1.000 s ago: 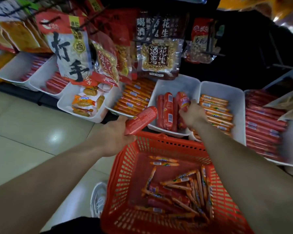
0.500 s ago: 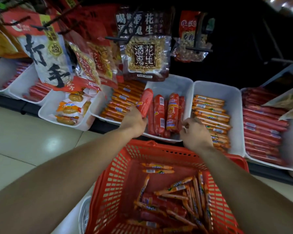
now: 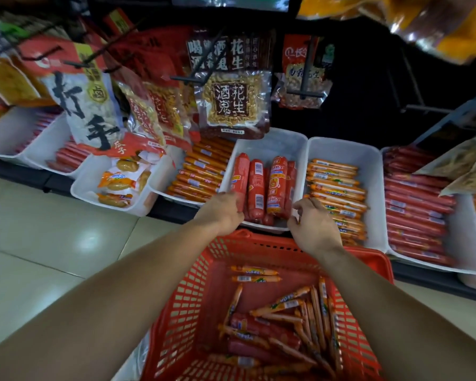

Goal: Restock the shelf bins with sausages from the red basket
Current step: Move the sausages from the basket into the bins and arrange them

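The left hand [image 3: 221, 213] reaches over the far rim of the red basket [image 3: 176, 312] into the middle white bin [image 3: 272, 141]. It grips the near end of a thick red sausage [image 3: 241, 171], with its fingers curled under and mostly hidden. That sausage lies lengthwise along the bin's left wall, just beside three or four others like it [image 3: 276, 185]; the far half of the bin is bare. The right hand [image 3: 313, 229] hovers at the bin's near right corner with its fingers loosely curled and its thumb close to the rim, and nothing shows in it. In the basket, near and low, lies a loose heap of thin orange sticks [image 3: 283, 303] over a few thick red ones [image 3: 259, 325]. The bin to the left holds orange packs [image 3: 201, 171], the bin to the right thin sticks in rows [image 3: 335, 188], and the far-right bin long red ones [image 3: 415, 204]. Snack bags [image 3: 231, 103] hang above the bins.
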The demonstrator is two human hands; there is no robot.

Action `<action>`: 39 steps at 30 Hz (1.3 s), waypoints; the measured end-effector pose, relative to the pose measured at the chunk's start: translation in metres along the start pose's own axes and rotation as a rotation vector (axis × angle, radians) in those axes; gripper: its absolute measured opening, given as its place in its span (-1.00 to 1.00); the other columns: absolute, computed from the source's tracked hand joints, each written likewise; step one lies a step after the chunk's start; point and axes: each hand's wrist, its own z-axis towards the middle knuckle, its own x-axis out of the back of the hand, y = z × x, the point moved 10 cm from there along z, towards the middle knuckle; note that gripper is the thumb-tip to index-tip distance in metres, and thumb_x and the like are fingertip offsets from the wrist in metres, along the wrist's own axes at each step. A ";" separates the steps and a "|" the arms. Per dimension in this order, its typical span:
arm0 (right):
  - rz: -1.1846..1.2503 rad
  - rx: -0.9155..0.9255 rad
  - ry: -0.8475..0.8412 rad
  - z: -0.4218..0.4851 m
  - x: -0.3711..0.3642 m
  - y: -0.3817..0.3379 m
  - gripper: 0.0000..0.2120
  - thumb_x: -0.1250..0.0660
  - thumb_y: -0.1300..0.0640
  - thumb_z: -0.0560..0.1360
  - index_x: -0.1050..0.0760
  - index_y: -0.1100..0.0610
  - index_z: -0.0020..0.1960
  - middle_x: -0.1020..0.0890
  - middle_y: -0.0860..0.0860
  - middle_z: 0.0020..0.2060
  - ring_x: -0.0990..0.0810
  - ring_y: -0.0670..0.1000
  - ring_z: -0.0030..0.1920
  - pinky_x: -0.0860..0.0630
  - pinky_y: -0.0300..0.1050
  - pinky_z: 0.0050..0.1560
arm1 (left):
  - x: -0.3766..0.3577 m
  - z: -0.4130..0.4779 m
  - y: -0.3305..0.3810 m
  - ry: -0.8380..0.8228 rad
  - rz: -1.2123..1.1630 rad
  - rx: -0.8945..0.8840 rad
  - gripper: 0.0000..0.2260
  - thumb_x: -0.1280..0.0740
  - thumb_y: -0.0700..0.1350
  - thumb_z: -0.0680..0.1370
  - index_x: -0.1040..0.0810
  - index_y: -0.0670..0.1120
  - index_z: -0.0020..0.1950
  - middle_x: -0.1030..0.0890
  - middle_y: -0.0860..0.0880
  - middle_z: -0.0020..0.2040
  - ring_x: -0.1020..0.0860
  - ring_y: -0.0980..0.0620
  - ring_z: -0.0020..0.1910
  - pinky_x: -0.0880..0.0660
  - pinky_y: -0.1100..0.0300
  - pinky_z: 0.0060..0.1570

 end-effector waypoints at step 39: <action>-0.167 -0.554 -0.369 -0.146 -0.172 0.170 -0.01 -0.39 -0.18 0.46 0.14 0.18 0.60 -0.08 0.25 0.54 -0.09 0.37 0.51 -0.20 0.26 0.44 | -0.251 -0.083 -0.108 -0.278 -0.052 0.326 -0.20 -0.42 0.19 0.47 -0.11 -0.07 0.55 -0.25 -0.21 0.47 -0.29 -0.29 0.44 -0.32 -0.15 0.39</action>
